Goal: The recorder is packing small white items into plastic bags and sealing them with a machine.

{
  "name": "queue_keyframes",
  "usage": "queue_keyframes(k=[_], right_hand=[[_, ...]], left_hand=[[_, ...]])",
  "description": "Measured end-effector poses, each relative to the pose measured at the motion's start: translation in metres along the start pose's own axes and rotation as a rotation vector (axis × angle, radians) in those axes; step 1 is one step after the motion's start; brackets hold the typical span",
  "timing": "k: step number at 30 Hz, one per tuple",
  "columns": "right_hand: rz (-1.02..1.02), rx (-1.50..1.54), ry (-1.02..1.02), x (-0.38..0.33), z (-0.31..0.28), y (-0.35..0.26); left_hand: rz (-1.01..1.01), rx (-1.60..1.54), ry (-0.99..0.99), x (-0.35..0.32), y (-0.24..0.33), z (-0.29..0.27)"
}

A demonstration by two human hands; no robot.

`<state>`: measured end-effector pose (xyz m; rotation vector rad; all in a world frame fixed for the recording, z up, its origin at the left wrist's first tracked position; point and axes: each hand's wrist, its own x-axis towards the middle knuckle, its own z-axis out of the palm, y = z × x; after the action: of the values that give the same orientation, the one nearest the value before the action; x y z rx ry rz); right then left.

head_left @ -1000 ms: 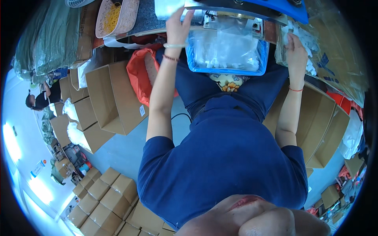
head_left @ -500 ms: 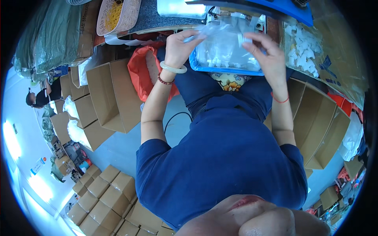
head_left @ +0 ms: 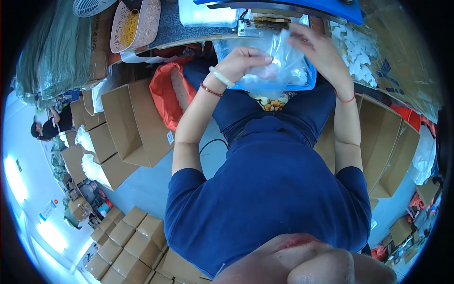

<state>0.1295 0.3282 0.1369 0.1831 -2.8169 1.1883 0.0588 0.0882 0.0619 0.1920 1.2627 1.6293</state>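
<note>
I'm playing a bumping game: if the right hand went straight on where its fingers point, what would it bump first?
Probably the clear plastic bag, just to the left of the right hand. They may even be touching; depth is hard to tell from this one view.

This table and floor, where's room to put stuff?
On the dark mat between the pale basket of yellow bands and the whitish plastic stack, or the floor between the open carton and stacked boxes. It's crowded over the blue tray, with the left hand, right hand and clear bag, and among the white pieces.
</note>
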Motion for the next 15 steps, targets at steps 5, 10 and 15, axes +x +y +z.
queue_keyframes(k=[5,10,15], right_hand=[[0.284,-0.635,0.473,-0.017,-0.015,0.045],[0.263,-0.682,0.395,-0.009,-0.001,0.123],[0.207,-0.616,0.327,-0.014,-0.005,0.142]], left_hand=[[0.005,-0.310,-0.003,0.042,0.013,-0.004],[0.078,0.021,0.144,0.044,0.005,-0.014],[0.534,0.860,0.840,0.016,0.041,-0.065]])
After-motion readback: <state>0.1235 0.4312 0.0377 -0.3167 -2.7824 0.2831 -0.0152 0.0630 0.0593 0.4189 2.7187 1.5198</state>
